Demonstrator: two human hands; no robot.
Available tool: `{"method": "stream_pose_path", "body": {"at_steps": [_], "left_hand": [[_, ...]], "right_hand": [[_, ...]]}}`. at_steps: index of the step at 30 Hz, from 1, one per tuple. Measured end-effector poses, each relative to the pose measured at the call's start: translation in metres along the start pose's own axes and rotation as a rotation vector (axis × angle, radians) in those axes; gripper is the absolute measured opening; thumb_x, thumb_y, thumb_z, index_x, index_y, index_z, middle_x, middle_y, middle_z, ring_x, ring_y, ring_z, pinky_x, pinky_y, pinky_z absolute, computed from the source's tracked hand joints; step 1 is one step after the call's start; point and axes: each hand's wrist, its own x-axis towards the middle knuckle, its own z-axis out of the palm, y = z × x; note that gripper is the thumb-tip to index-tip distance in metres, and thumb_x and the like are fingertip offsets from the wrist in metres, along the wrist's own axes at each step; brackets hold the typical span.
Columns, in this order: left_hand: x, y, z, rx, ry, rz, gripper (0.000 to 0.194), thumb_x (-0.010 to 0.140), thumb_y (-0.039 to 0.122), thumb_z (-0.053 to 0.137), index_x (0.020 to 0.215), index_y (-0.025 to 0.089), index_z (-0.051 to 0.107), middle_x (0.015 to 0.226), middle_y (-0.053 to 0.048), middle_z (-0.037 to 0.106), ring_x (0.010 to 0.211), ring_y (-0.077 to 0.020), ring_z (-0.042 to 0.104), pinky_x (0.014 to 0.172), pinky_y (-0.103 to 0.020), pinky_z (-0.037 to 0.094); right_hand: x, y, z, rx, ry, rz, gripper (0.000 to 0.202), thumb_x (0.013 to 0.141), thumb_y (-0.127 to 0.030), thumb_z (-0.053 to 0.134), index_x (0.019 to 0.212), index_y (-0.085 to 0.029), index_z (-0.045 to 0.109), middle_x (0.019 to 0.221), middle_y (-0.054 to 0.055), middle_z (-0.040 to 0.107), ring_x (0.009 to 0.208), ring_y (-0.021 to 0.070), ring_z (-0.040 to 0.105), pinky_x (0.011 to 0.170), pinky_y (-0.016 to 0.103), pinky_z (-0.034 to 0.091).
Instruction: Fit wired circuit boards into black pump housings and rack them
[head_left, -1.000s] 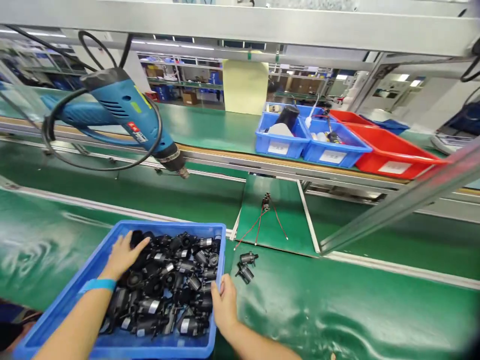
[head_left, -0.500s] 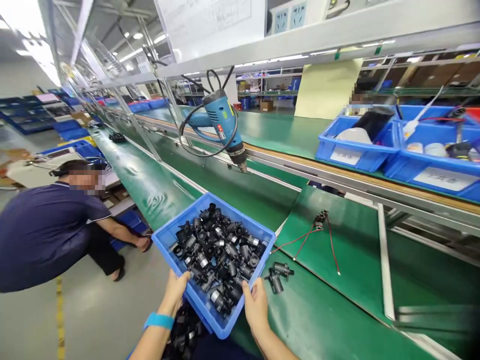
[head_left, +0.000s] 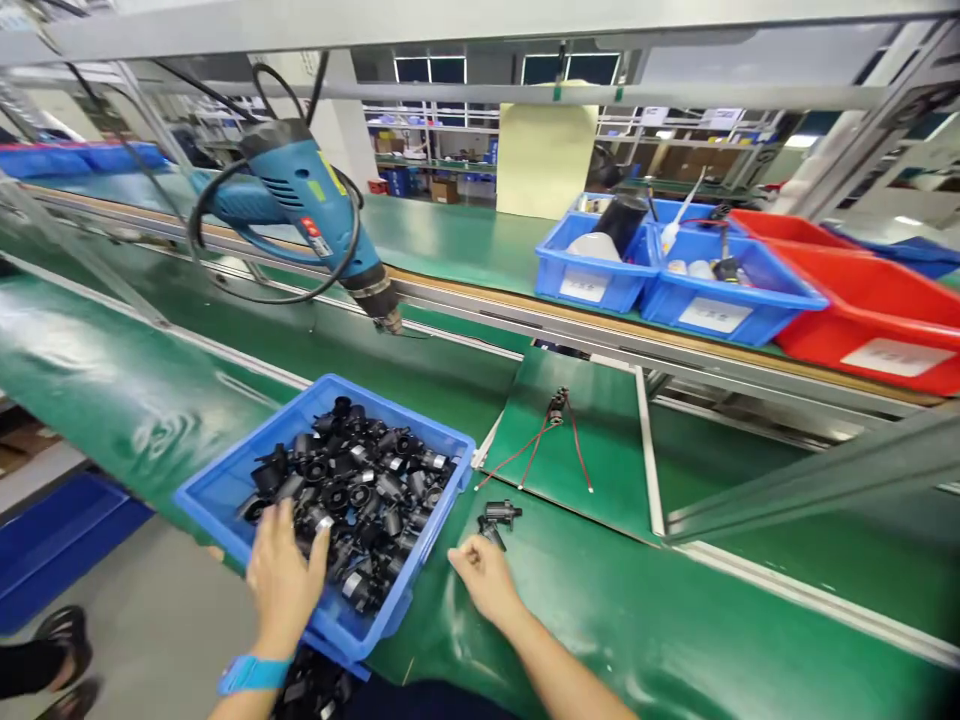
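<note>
A blue plastic bin (head_left: 439, 548) full of black cylindrical parts (head_left: 360, 495), which look like small pumps or motors, sits on the green bench. My left hand (head_left: 283, 575), wearing a blue wristband, is open over the bin's near left side, fingers spread above the parts. To the right of the bin, my right hand (head_left: 484, 575) is closed with curled fingers, and no object shows in it. Just beyond its knuckles lie two loose black parts (head_left: 501, 513) on the bench. Below the bin, more black parts (head_left: 311, 685) show in a container, partly hidden.
A blue power drill (head_left: 307, 200) hangs on a cable at upper left. Red wires with a small black part (head_left: 556, 408) lie on a raised green panel (head_left: 607, 450). Blue bins (head_left: 720, 310) and red bins (head_left: 892, 310) line the shelf. A person's foot (head_left: 67, 640) shows at lower left.
Both hands have let go of the bin, which now rests on the bench. My right hand has moved off it beside the loose parts. The view has turned right.
</note>
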Motion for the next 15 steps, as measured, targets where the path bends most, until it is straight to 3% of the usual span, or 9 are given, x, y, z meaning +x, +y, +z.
{"method": "stream_pose_path", "body": {"at_steps": [3,5,7,10,12,15], "left_hand": [[0.011,0.039,0.036,-0.030,-0.289,0.396,0.048,0.095,0.044,0.046,0.134,0.021,0.061,0.131,-0.011,0.063,0.120,-0.0296,0.056,0.106,-0.042,0.041],[0.024,0.065,0.067,0.010,-0.444,0.530,0.045,0.091,0.033,0.052,0.133,0.023,0.063,0.132,-0.009,0.063,0.120,-0.0300,0.055,0.103,-0.042,0.042],[0.036,0.086,0.095,0.055,-0.582,0.614,0.055,0.083,0.017,0.054,0.138,0.022,0.060,0.137,-0.009,0.059,0.125,-0.0302,0.051,0.104,-0.042,0.041],[0.047,0.096,0.120,0.035,-0.756,0.652,0.067,0.074,0.006,0.054,0.139,0.018,0.058,0.130,-0.010,0.064,0.124,-0.0278,0.054,0.106,-0.039,0.041],[0.049,0.090,0.125,-0.044,-0.795,0.623,0.057,0.076,0.013,0.057,0.133,0.020,0.063,0.124,-0.010,0.066,0.120,-0.0267,0.058,0.105,-0.038,0.043],[0.051,0.076,0.124,-0.155,-0.763,0.504,0.041,0.077,0.032,0.065,0.116,0.027,0.072,0.119,-0.006,0.070,0.115,-0.0281,0.062,0.105,-0.042,0.045]], "right_hand": [[0.007,0.011,-0.070,-0.201,0.164,0.012,0.041,0.088,-0.053,0.055,0.069,-0.016,0.051,0.062,-0.002,0.047,0.060,0.0109,0.042,0.059,0.024,0.030],[0.021,0.015,-0.116,-0.319,0.287,0.009,0.043,0.089,-0.055,0.052,0.070,-0.016,0.053,0.064,0.000,0.052,0.061,0.0124,0.046,0.060,0.025,0.033],[0.042,0.017,-0.158,-0.381,0.398,0.016,0.044,0.090,-0.057,0.049,0.074,-0.016,0.057,0.068,0.002,0.057,0.062,0.0141,0.050,0.062,0.026,0.037],[0.083,0.018,-0.207,-0.436,0.522,0.029,0.041,0.091,-0.054,0.047,0.089,-0.016,0.063,0.084,0.007,0.065,0.072,0.0172,0.058,0.074,0.030,0.045],[0.118,0.018,-0.231,-0.491,0.581,0.039,0.041,0.091,-0.049,0.049,0.106,-0.015,0.066,0.102,0.012,0.066,0.086,0.0200,0.061,0.086,0.034,0.047],[0.179,0.014,-0.258,-0.580,0.643,0.061,0.055,0.089,-0.049,0.055,0.134,-0.018,0.058,0.132,0.017,0.055,0.113,0.0255,0.056,0.099,0.039,0.042]]}}
